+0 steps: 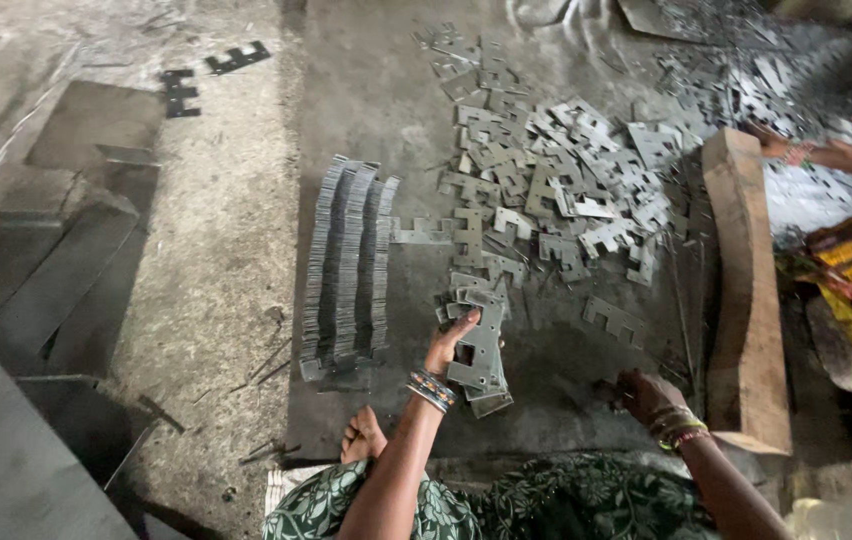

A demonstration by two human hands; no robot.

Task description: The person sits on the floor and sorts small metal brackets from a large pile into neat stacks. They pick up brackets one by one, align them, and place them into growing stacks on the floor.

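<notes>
Left hand grips a bunch of stamped metal plates; right hand rests loosely curled, holding nothing, on the floor.

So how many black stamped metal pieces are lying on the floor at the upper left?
2: one black stamped metal piece lies nearer the top, the other black piece just below-left of it. Others may be hidden outside the view.
</notes>
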